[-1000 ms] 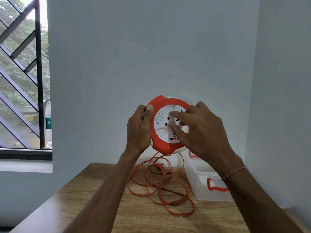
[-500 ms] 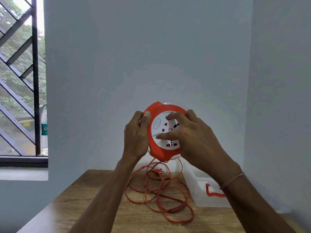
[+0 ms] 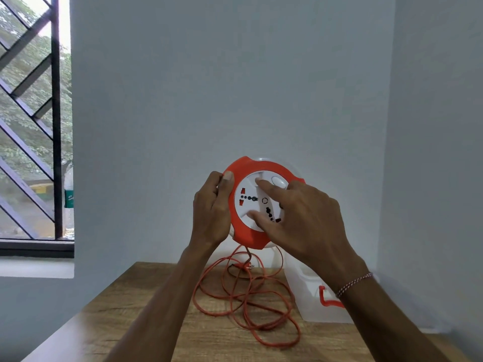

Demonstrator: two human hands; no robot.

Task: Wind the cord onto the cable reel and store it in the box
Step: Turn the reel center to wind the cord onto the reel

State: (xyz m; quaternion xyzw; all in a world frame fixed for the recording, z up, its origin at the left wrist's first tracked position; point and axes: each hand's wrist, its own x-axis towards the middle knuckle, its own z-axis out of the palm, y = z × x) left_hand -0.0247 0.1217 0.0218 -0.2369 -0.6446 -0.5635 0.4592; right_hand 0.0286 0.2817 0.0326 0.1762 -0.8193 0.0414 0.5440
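At the centre of the frame, the left hand [image 3: 210,207] gripped the round orange-and-white plastic cable reel [image 3: 261,202] by its rim; right-hand fingers [image 3: 264,185] pressed its white hub. Turning steadily seemed best — the loose orange cord [image 3: 251,304] lay tangled on the wooden desk [image 3: 130,322], beside the clear plastic box [image 3: 313,296].

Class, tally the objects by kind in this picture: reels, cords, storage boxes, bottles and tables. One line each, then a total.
Cable reel: 1
Orange cord: 1
Clear box with red handle: 1
Bottle on the window sill: 1
Wooden table: 1
Total: 5
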